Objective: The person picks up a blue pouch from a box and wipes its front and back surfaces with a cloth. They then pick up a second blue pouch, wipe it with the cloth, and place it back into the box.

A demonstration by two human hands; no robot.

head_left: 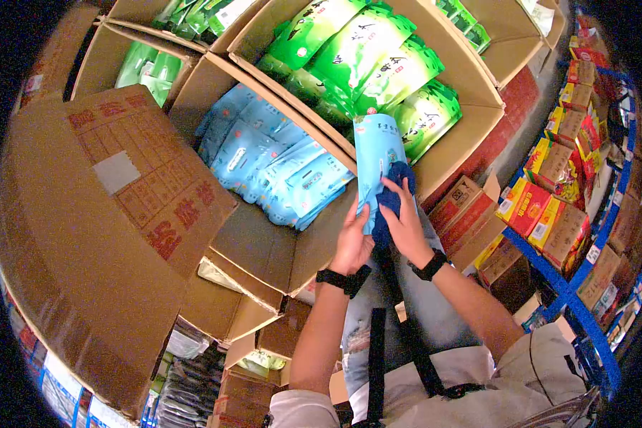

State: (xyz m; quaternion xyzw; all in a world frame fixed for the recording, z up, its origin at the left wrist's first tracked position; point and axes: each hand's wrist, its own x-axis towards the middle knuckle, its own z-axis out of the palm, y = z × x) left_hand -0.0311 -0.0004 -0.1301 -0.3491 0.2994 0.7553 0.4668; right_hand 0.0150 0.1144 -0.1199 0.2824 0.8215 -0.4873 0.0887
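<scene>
A light-blue printed pouch (377,146) is held upright in front of me, its top overlapping the edge of a box of green bags. My left hand (352,241) pinches the pouch at its lower left edge. Closed around a dark blue cloth (399,178), my right hand (404,222) presses it against the pouch's right side. Part of the cloth hangs below, between my hands. To the left, an open carton (257,246) holds more light-blue pouches (278,167) lying in a stack. Behind, another open carton (471,135) is filled with green-and-white bags (378,60).
A large brown carton flap (100,214) stands up on the left. Blue shelving (567,285) with red-and-yellow boxes (542,214) runs along the right. More cartons (242,389) and dark wrapped packs (192,385) sit low on the left.
</scene>
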